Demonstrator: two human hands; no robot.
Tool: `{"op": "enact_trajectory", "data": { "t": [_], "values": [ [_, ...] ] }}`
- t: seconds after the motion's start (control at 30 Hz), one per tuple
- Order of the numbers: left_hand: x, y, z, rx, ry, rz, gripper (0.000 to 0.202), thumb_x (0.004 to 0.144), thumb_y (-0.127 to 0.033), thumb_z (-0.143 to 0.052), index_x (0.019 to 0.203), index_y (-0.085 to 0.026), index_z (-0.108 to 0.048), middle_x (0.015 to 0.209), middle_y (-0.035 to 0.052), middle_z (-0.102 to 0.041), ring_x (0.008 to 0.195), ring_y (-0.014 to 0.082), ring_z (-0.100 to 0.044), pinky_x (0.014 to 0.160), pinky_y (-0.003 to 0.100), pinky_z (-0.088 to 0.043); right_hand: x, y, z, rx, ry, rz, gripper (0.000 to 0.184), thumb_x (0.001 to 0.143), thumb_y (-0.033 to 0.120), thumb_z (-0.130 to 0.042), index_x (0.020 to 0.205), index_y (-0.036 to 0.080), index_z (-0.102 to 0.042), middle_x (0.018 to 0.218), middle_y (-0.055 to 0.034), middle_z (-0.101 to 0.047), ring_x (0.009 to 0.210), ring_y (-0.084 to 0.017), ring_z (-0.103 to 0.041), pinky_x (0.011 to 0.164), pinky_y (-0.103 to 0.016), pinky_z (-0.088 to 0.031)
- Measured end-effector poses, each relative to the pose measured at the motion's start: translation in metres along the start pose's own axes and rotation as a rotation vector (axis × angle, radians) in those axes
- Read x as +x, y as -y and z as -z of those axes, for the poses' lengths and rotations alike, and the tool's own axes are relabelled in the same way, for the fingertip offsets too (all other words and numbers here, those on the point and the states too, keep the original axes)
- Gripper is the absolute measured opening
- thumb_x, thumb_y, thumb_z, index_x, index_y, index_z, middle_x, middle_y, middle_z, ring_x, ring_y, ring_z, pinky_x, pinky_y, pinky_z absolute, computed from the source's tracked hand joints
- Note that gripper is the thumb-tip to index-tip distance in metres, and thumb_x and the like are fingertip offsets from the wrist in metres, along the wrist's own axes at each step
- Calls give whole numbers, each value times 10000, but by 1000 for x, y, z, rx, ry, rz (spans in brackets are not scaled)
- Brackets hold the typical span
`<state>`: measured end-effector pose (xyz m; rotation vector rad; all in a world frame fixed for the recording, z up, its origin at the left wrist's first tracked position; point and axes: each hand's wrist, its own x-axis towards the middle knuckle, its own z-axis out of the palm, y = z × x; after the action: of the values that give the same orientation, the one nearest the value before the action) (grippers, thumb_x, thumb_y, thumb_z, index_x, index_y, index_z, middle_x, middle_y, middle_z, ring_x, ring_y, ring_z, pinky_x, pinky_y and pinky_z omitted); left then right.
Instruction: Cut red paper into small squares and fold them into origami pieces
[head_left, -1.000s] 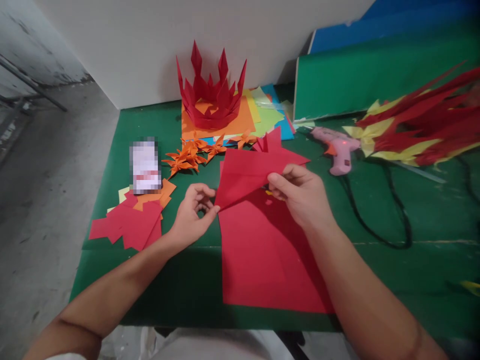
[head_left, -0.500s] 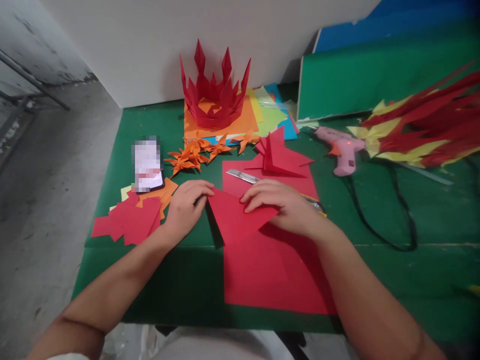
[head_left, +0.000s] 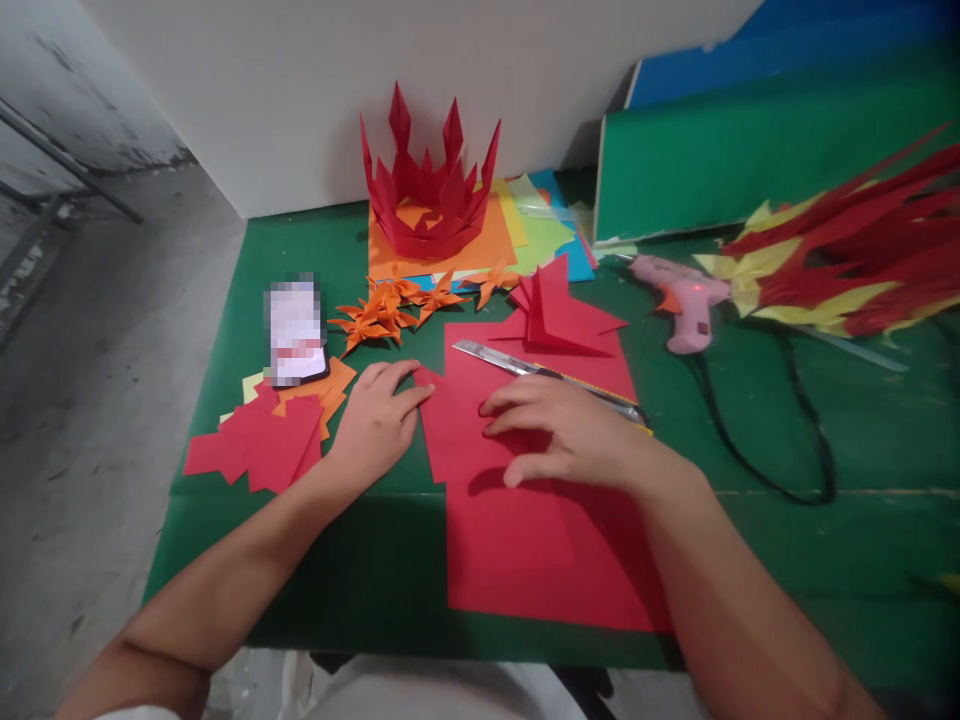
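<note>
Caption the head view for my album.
Two hands at red paper, a cutter close by, a red crown behind.

Smaller red paper now lowered flat, right hand released from it, utility knife more exposed.

Phone screen is pixelated, can't read it. Right hand hides part of the large red sheet. Paper streamers cut off at right.
</note>
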<state>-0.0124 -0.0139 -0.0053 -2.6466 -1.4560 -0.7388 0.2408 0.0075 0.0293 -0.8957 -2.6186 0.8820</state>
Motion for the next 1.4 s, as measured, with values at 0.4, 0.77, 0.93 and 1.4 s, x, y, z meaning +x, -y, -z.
{"op": "enact_trajectory", "data": {
  "t": [0.4,0.77,0.93,1.4],
  "values": [
    [1,-11,4,145,191,116,254,926,-292,-529,1104,-185,-676,1334,108,-619,1072,298,-545,930,447,-452,22,3,-39,-305,-87,-118,473,921,56,-381,1366,97,-537,972,-147,-682,939,-252,-627,803,-357,-476],
    [1,-14,7,220,315,167,449,968,-369,-429,1385,-235,-526,1420,70,-549,1164,331,-485,945,483,-395,35,14,-36,-466,15,-230,501,927,90,-386,1401,171,-527,898,-121,-684,838,-228,-619,669,-317,-385],
    [1,-15,9,231,313,176,417,966,-359,-447,1359,-272,-556,1424,55,-548,1208,364,-463,945,515,-407,18,6,-16,-403,-34,-242,446,886,83,-410,1164,234,-724,980,-86,-734,874,-213,-650,688,-305,-433],
    [-7,-22,3,209,265,171,430,965,-286,-439,1383,-229,-520,1485,120,-476,1336,380,-435,1107,640,-236,-6,-3,2,-384,0,-196,397,817,101,-444,890,252,-803,964,-35,-780,841,-213,-715,662,-311,-526]
  ]
}}
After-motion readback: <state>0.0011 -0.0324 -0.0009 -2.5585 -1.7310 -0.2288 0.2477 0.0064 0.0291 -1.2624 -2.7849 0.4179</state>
